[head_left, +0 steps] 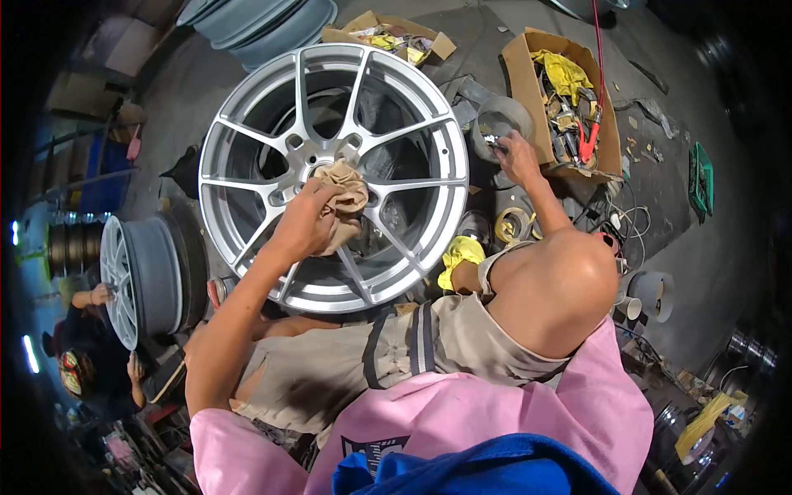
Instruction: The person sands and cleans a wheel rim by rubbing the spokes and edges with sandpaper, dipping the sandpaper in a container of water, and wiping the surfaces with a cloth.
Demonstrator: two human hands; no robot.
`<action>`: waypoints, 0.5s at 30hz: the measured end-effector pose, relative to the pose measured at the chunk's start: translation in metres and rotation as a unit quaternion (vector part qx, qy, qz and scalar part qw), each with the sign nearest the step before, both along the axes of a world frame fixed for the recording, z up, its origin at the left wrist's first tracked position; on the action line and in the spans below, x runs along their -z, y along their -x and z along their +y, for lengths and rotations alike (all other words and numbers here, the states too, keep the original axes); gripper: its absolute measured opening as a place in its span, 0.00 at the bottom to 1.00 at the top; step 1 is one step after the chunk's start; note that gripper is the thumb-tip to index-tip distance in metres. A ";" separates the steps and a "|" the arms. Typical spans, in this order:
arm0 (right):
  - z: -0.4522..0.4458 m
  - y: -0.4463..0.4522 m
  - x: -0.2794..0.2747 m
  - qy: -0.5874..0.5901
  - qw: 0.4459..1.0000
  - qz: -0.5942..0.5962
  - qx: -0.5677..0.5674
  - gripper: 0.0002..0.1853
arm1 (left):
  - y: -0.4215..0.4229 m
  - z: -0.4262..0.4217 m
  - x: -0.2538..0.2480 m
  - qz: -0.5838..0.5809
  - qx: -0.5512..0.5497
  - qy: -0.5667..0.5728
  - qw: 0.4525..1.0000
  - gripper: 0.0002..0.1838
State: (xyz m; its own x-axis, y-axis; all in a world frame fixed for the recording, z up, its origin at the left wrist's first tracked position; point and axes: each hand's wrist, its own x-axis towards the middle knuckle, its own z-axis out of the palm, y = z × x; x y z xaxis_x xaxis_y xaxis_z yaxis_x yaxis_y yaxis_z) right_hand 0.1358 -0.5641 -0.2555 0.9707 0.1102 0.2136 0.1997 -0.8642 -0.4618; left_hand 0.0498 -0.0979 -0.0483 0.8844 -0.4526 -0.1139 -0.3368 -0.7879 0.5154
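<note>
A silver multi-spoke wheel rim (417, 186) lies face up before my legs. My left hand (304, 223) grips a crumpled beige cloth (345, 196) and presses it on the hub area, covering part of the centre. My right hand (520, 159) reaches to the right of the rim, over the edge of a round greyish tub (483, 147). Its fingers are closed around a small dark, shiny object (495, 143) whose kind I cannot make out.
A cardboard box (528, 99) at right holds tools, a yellow cloth (565, 74) and red-handled pliers or a clamp (589, 142). Tape rolls (510, 227) lie near my knee. At left, another person's hand (101, 294) touches a second wheel (157, 276). A green tray (701, 180) stands far right.
</note>
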 end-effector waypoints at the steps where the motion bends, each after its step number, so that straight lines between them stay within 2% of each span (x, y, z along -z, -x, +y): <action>1: 0.001 0.001 -0.002 -0.003 1.000 0.001 0.002 0.11 | -0.007 -0.003 -0.003 -0.054 0.025 0.056 0.997 0.19; 2: 0.002 0.002 -0.004 -0.003 1.000 0.001 -0.006 0.11 | -0.015 -0.005 -0.006 -0.052 0.025 0.053 0.997 0.19; 4: 0.004 0.006 -0.007 0.001 1.000 0.006 -0.014 0.11 | -0.036 -0.023 -0.030 -0.141 -0.008 0.081 0.987 0.18; 8: 0.014 0.006 -0.011 0.041 0.998 -0.036 -0.032 0.12 | -0.116 -0.055 -0.034 -0.283 -0.066 0.083 0.953 0.21; 10: 0.015 0.006 -0.014 0.072 0.995 -0.060 -0.040 0.12 | -0.156 -0.076 -0.020 -0.323 -0.099 0.057 0.940 0.20; 11: 0.017 0.007 -0.017 0.072 0.995 -0.061 -0.029 0.12 | -0.177 -0.083 0.003 -0.346 -0.115 0.031 0.931 0.21; 14: 0.018 0.008 -0.028 0.053 0.998 -0.036 -0.010 0.13 | -0.169 -0.134 0.021 -0.365 -0.208 0.007 0.907 0.26; 15: 0.017 0.009 -0.030 0.046 0.998 -0.024 -0.020 0.13 | -0.162 -0.140 0.022 -0.375 -0.218 -0.034 0.900 0.29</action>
